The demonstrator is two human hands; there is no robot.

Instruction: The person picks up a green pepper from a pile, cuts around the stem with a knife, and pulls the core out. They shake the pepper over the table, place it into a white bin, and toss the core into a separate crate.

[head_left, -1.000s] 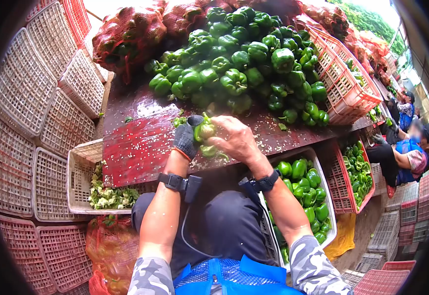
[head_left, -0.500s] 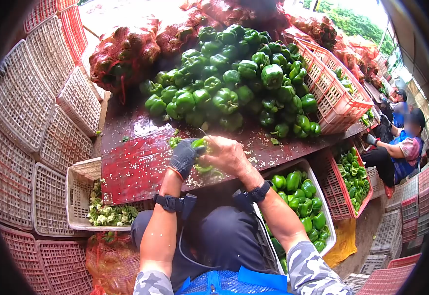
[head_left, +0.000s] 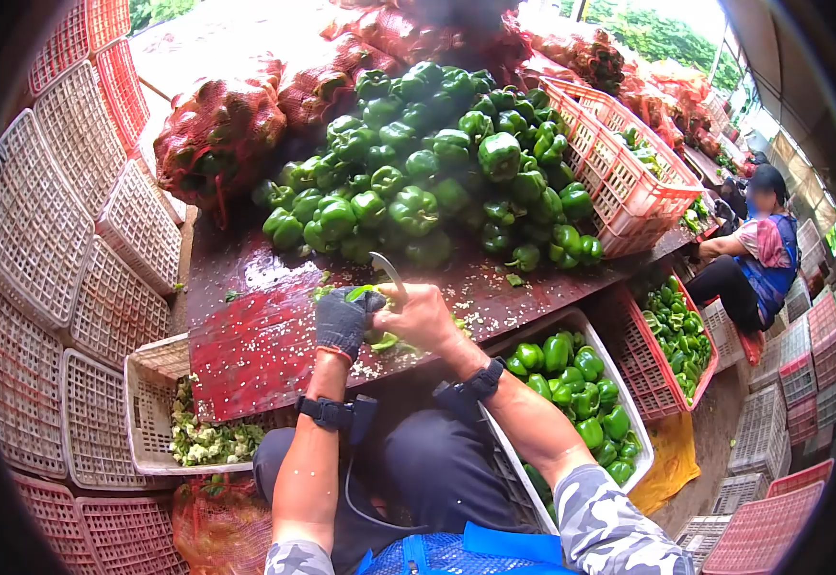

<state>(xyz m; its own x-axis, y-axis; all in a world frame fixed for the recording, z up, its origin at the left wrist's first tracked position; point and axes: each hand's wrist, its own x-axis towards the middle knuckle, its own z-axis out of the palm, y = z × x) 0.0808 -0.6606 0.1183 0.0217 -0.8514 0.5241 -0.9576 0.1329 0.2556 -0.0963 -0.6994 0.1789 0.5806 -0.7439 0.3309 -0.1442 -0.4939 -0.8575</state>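
Camouflage sleeves (head_left: 617, 517), blue vest (head_left: 456, 554) (mesh-panelled), black wrist straps (head_left: 325, 413)

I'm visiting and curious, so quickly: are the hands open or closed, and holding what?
Left hand: closed, holding a green bell pepper, mostly hidden.
Right hand: closed, holding a curved-bladed knife.

1. On my feed, the tabletop (head_left: 236, 350) looks smooth and glossy (wood or board, I can't tell which).
2. I see waxy, smooth, shiny skins on the heaped peppers (head_left: 415, 209).
3. The left hand (head_left: 343, 318) wears a matt cloth glove (head_left: 337, 334).
4. The blade (head_left: 391, 269) looks like smooth metal.
5. I read the crates (head_left: 30, 216) as dull latticed plastic, the sacks (head_left: 218, 134) as rough netting.
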